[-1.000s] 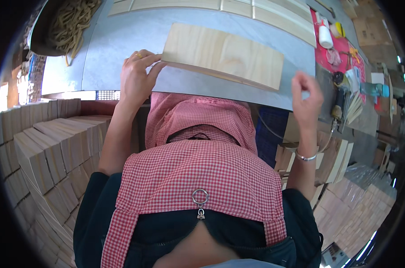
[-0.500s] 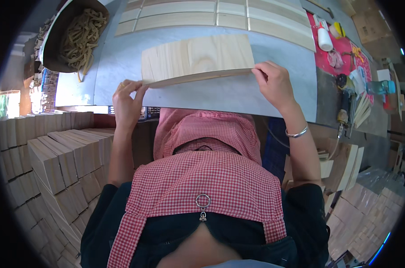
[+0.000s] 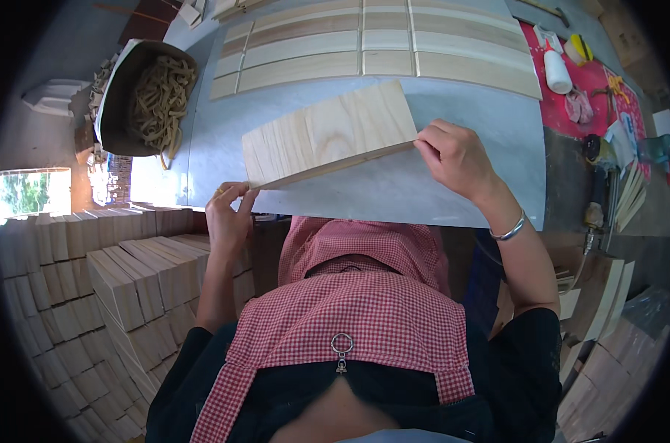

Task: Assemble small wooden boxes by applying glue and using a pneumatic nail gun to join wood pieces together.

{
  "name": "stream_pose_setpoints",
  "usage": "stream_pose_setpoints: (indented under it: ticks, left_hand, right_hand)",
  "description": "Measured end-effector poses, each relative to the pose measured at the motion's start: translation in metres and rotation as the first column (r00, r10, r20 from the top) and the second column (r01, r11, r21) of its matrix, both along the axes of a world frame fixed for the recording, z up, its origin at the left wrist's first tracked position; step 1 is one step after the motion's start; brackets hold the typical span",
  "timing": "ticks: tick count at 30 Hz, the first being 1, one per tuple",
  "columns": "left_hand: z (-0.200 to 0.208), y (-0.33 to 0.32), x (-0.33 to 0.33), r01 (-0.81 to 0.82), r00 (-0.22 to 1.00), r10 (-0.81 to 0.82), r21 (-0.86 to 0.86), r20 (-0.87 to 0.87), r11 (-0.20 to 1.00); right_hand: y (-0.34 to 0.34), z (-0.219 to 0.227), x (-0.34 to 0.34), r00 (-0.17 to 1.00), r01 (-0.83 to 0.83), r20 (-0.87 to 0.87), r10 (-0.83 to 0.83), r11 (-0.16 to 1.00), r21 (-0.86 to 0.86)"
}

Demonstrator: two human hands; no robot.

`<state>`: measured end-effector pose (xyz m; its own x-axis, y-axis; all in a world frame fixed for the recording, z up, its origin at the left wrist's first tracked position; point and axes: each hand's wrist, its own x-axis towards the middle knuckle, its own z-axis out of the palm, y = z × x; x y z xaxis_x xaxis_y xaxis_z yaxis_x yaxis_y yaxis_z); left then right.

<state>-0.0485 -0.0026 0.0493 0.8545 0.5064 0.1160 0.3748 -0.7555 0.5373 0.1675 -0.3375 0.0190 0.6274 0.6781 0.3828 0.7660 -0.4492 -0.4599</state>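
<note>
A pale wooden board (image 3: 327, 136) is held at its two near corners above the grey worktable (image 3: 335, 203), its right end farther from me than its left. My left hand (image 3: 230, 214) pinches the near left corner between thumb and fingers. At the near right corner, my right hand (image 3: 453, 156) grips the edge with thumb and curled fingers. Beyond the board lie several long wooden strips (image 3: 305, 66) side by side, crossed by narrow grooves or gaps.
A box of tan bands (image 3: 161, 103) stands at the table's left. On the right are a white bottle (image 3: 557, 72), yellow tape (image 3: 580, 49), a hand tool with a hose (image 3: 595, 196) and a blue-capped bottle (image 3: 660, 148). Stacked wooden blocks (image 3: 128, 280) rise at my left.
The board has turned, its left end coming nearer to me. My left hand has come back with that corner, and the whole view has shifted slightly.
</note>
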Motion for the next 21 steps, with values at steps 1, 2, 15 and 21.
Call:
stream_pose_setpoints:
  ticks: [1,2,15,21]
  left_hand:
    - [0.01,-0.003,0.005,0.006,1.0,-0.006,0.014,-0.006,1.0]
    - [0.027,-0.008,0.012,-0.015,0.994,0.02,0.051,-0.107,0.999]
    - [0.01,-0.106,0.17,0.665,0.737,-0.67,0.277,-0.092,0.694]
    - [-0.001,-0.105,0.178,0.677,0.736,-0.67,0.121,-0.093,0.726]
  right_hand:
    - [-0.003,0.002,0.002,1.0,0.006,-0.006,-0.006,1.0,0.014]
    - [-0.007,0.006,0.004,0.999,0.01,-0.04,-0.01,1.0,0.007]
    - [0.058,-0.008,0.035,0.947,0.317,-0.178,-0.267,0.86,0.399]
    - [0.066,-0.016,0.033,0.933,0.346,-0.225,-0.281,0.872,0.346]
